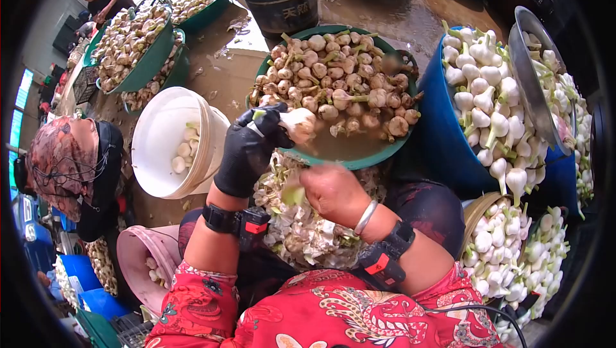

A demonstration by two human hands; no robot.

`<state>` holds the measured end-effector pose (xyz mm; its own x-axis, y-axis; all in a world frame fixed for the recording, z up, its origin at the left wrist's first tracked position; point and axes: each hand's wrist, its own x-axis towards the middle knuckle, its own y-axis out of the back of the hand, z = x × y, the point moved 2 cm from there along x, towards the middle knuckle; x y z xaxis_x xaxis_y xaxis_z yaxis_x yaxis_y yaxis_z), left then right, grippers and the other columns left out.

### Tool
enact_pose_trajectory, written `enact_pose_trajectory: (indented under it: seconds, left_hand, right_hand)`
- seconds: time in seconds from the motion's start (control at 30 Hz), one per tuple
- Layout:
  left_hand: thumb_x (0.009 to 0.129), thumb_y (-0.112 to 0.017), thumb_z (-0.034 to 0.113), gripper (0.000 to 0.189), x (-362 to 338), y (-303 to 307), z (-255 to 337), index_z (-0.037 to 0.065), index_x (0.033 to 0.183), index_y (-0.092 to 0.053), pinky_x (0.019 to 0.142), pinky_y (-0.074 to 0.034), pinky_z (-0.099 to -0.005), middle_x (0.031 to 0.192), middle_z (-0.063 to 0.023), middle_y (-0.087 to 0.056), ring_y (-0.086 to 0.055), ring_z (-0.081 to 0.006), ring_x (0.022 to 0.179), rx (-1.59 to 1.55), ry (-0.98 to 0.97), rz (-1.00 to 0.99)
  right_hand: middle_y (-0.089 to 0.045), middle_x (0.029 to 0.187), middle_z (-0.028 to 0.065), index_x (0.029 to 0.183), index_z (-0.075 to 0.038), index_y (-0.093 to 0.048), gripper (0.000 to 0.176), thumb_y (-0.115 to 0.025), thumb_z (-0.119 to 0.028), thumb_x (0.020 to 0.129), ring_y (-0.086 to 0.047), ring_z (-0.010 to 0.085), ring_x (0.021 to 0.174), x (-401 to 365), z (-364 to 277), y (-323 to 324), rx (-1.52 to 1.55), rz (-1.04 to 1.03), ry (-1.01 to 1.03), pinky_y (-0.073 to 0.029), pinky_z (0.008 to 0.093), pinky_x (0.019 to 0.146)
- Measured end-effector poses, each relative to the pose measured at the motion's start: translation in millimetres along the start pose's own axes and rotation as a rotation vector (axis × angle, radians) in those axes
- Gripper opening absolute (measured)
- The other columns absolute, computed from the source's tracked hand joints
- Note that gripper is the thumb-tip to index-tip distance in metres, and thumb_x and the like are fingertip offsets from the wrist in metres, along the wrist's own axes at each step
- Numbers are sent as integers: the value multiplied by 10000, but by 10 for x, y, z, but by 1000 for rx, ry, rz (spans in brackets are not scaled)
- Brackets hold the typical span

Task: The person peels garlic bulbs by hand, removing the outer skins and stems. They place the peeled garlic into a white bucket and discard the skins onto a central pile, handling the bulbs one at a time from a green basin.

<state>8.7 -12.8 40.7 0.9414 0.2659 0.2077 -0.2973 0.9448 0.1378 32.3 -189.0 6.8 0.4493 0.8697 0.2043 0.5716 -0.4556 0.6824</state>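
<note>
My left hand (246,155), in a black glove, is closed around the stem of a garlic bulb (300,125). The stem's green cut end shows above the fingers, and the bulb points right, over the near rim of a green basin (354,163). That basin holds murky water and many brownish, unpeeled garlic bulbs (346,66). Bare and blurred, my right hand (337,194) is closed just below the rim. A pale green garlic peel (294,193) shows at its fingers. Beneath both hands lies a heap of loose garlic skins (308,239).
To the left stand a white bucket (151,149) with a few peeled bulbs and a pink bucket (138,255). A blue tub (439,130) of white garlic is at right, beside a metal bowl (536,85). Another person (77,162) sits at left; a black bucket (282,5) stands behind the basin.
</note>
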Motion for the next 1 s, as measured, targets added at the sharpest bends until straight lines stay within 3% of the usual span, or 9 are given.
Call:
enact_pose_trajectory:
  seconds: [0.03,0.07,0.17,0.3,0.43,0.77,0.83,0.97,1.0]
  left_hand:
    - [927,-542,168,274,-24,-4,-35,-35,1099,-604,709,-527,-315,882,-81,-623,-613,-148,701,-486,317,62]
    - [908,-563,153,268,-37,-15,-32,-28,1100,-608,739,-522,-313,915,-81,-634,-618,-149,747,-464,288,50]
    - [873,-596,118,265,-92,-83,8,-20,1099,-614,802,-504,-305,991,-85,-648,-618,-148,852,-385,242,19]
    - [839,-626,67,275,-89,-145,128,-19,1101,-618,876,-471,-297,1095,-91,-645,-598,-145,983,-210,203,-108]
    - [832,-630,31,248,-67,-200,167,-15,1075,-635,885,-458,-286,1087,-88,-649,-592,-145,993,-96,226,-159]
    - [840,-644,64,229,-87,-217,39,-5,1058,-648,780,-487,-279,957,-56,-664,-611,-144,851,141,111,-166]
    - [868,-633,110,199,-88,-124,-17,13,1041,-653,722,-507,-281,876,-50,-661,-618,-136,772,-268,346,65]
    - [924,-558,204,268,-44,3,-23,-21,1068,-582,615,-538,-311,804,-73,-613,-611,-148,677,-225,216,72]
    - [924,-558,204,268,-36,5,-20,-21,1068,-582,615,-538,-311,804,-73,-613,-611,-148,677,-225,215,64]
  right_hand:
    - [-630,875,206,963,18,-576,227,-529,-32,747,-606,399,859,-65,174,-235,127,-197,-77,-477,469,759]
    - [-617,836,200,969,-2,-585,237,-545,-45,739,-605,401,821,-126,197,-221,14,-322,-242,-483,476,738]
    - [-605,774,158,877,-37,-621,135,-597,-47,744,-611,326,699,7,131,266,58,313,-238,-508,387,656]
    - [-556,793,39,880,-53,-659,206,-693,1,684,-528,93,665,66,133,466,613,631,-295,-462,230,624]
    - [-555,796,27,841,-47,-656,163,-681,-5,685,-536,98,672,88,183,503,574,491,-290,-461,236,630]
    - [-529,754,136,754,-31,-521,92,-577,-95,719,-542,316,718,71,101,459,88,276,-127,-455,380,652]
    - [-534,755,164,790,-19,-512,136,-556,-123,713,-542,360,727,18,-23,382,-66,272,-27,-458,410,649]
    - [-588,800,193,765,-25,-591,110,-575,-121,713,-589,383,747,-234,85,-221,-102,-449,-157,-483,451,672]
    - [-613,814,195,753,-28,-613,115,-592,-131,705,-604,379,749,-233,121,-226,-58,-370,-175,-495,435,668]
